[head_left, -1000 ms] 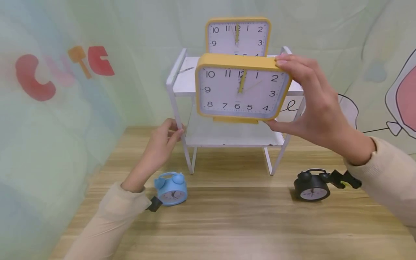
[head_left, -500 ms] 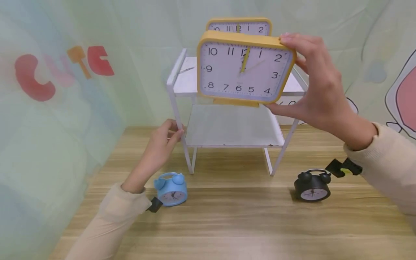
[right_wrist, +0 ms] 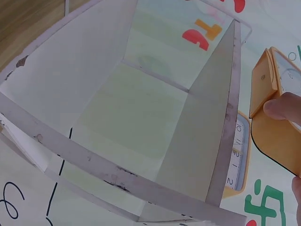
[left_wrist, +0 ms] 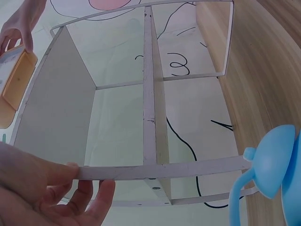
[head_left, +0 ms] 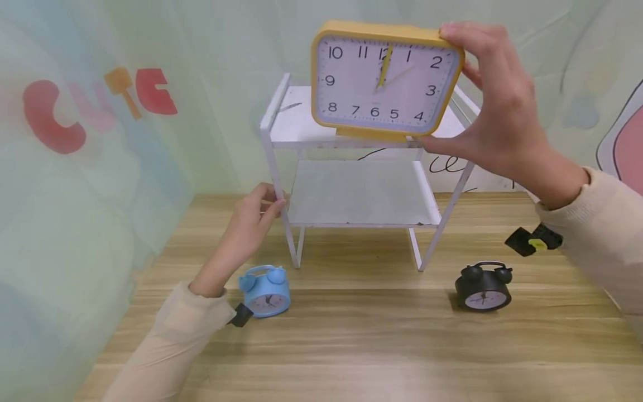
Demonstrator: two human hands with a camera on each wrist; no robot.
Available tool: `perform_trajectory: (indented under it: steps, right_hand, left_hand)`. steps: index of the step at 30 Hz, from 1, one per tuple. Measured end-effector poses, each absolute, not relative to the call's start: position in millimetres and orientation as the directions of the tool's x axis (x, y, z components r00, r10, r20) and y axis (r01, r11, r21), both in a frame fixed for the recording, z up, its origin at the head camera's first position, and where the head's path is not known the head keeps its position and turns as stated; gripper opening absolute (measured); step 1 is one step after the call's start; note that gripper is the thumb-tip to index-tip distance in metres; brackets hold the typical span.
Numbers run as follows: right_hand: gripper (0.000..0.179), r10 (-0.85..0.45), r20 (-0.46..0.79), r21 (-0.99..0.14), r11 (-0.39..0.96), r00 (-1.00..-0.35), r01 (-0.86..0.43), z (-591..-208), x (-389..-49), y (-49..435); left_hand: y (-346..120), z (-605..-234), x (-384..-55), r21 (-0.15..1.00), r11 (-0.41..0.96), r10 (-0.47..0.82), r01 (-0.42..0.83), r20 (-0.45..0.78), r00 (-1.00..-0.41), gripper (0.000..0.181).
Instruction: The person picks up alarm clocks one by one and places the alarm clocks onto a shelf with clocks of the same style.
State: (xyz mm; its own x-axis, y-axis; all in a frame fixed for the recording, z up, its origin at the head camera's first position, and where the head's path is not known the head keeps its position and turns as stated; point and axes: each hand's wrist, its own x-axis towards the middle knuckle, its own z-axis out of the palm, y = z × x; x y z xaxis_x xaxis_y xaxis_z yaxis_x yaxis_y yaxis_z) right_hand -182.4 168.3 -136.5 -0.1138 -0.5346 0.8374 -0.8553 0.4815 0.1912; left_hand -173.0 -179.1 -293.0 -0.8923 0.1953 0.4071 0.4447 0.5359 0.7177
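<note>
My right hand (head_left: 507, 106) grips a yellow square-cornered clock (head_left: 374, 84) by its right end, thumb underneath and fingers over the top. Its dial faces me, slightly tilted, in front of the upper shelf of a white two-tier rack (head_left: 366, 192). Behind it, a second yellow clock (right_wrist: 241, 157) shows in the right wrist view; the held clock hides it from the head view. With thumb and fingers, my left hand (head_left: 253, 218) holds the rack's left front leg (left_wrist: 117, 172). The held clock (left_wrist: 16, 84) also appears at the left wrist view's edge.
A blue twin-bell alarm clock (head_left: 266, 293) stands on the wooden table (head_left: 361, 346) close to my left forearm. At the right stands a black alarm clock (head_left: 483, 287), below my right sleeve. A printed curtain (head_left: 221, 84) hangs behind the rack.
My right hand has raised the yellow clock from in front of the rack's middle to upper-shelf height, covering the clock behind. My left hand stays on the rack leg.
</note>
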Motion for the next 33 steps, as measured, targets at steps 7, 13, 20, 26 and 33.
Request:
perform_trajectory:
  steps: [7,13,20,26,33]
  right_hand:
    - [0.100,-0.544,0.830,0.220,0.520,-0.121,-0.826,-133,-183,169]
    - [0.099,-0.544,0.827,0.224,0.549,-0.141,-0.805,-128,-182,170]
    - [0.097,-0.509,0.834,0.163,0.594,-0.212,-0.788,-126,-177,170]
    - [0.097,-0.487,0.841,0.118,0.591,-0.237,-0.798,-129,-175,167]
    - [0.097,-0.493,0.835,0.108,0.580,-0.242,-0.807,-135,-171,163]
  left_hand:
    - [-182,-292,-166,0.719,0.541,0.200,0.436,0.394,-0.897,0.018]
    - [-184,-289,-159,0.722,0.537,0.212,0.437,0.386,-0.898,0.019]
    - [-186,-288,-152,0.723,0.536,0.214,0.436,0.383,-0.899,0.019]
    - [-188,-287,-146,0.716,0.546,0.216,0.434,0.380,-0.899,0.018]
    - [-191,-286,-136,0.714,0.552,0.224,0.431,0.371,-0.901,0.019]
